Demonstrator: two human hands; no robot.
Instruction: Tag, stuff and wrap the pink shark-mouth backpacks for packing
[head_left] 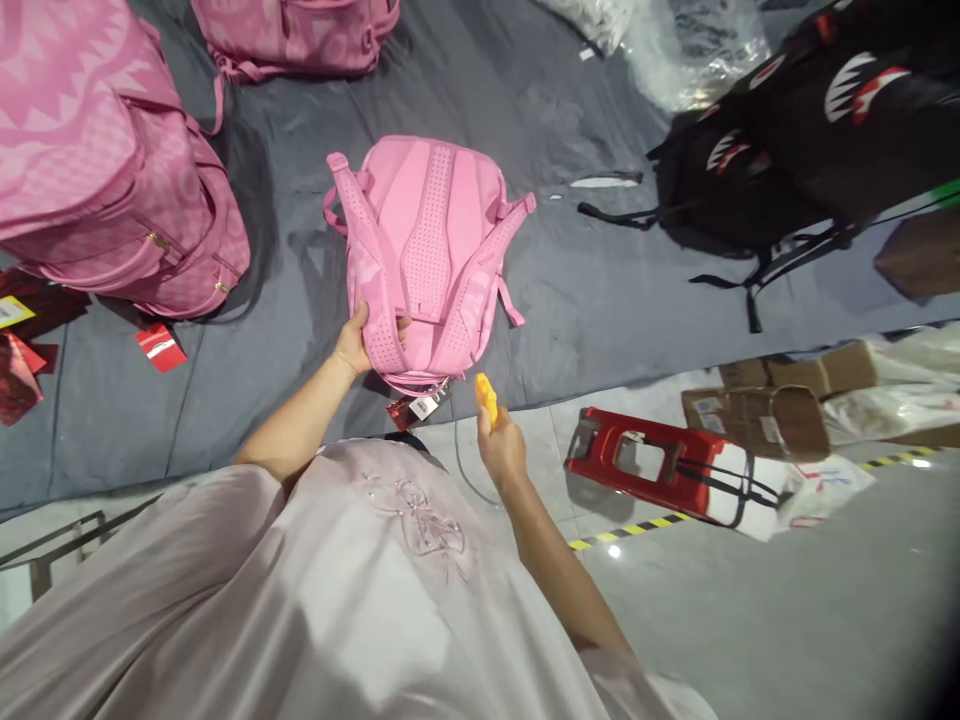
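We have the pink backpack (427,215) lying straps-up on the grey cloth (592,300) before us. Our left hand (352,342) is wrapped around one shoulder strap (366,235); our right fingers are clamped on a yellow tool (486,396) near the hanging tags (426,402). We judge this step as steadying the bag for close work; the next move seems to call for careful aim.

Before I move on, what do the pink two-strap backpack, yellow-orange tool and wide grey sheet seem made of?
The pink two-strap backpack: probably matte synthetic fabric, with a dotted, padded-looking back panel. The yellow-orange tool in the right hand: likely plastic, judging by its bright colour. The wide grey sheet: seemingly dull cloth, from its soft wrinkles; coated fabric is possible.
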